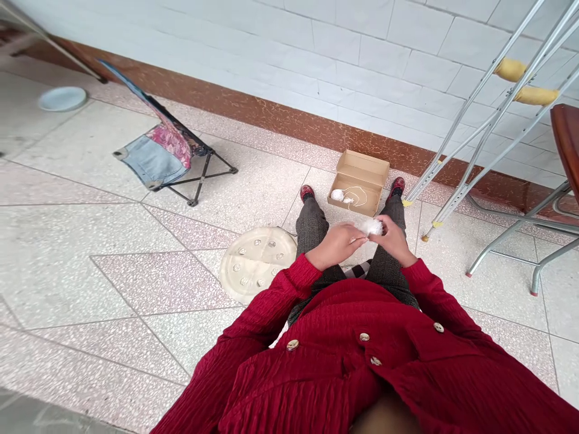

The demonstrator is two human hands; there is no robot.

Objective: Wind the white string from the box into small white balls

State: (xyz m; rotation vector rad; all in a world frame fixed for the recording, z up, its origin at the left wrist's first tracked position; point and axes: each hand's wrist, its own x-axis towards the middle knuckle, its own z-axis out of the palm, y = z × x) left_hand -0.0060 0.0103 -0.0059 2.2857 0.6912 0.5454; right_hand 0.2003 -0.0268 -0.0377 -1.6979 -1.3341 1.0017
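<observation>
Cardigan: a red ribbed cardigan (344, 361) with pale buttons is filling the bottom of the view, its sleeves reaching forward to both wrists.
Left hand: the left hand (337, 244) is hovering over the lap, its fingertips drawn together and pinching the near edge of the white tuft (373, 226).
Right hand: the right hand (393, 238) is curling around the tuft from the other side, fingers pressed in on it.
White tuft: it is sitting between the two hands, above the knees and in line with the box beyond; how much of it is hidden in the right palm I cannot tell.
Trousers: dark patterned trousers (312, 226) are stretching away from the lap toward the feet.
Round tray: a cream round tray (253, 265) with small dimples is lying flat on the tiled floor (90, 181), just beside the left leg.
Shoes: two red shoes (307, 193) are resting on the floor, one at each side of the box.
Cardboard box: an open cardboard box (364, 163) is standing between the feet, holding a white ball (337, 194) and a loose thread (359, 194).
Crutches: metal crutches (474, 102) with yellow grips are leaning against the wall at the right.
Folding stool: a fabric folding stool (167, 147) is lying tipped on the floor, well apart to the left.
Plate: a pale plate (62, 98) is lying far off at the left, near the wall.
</observation>
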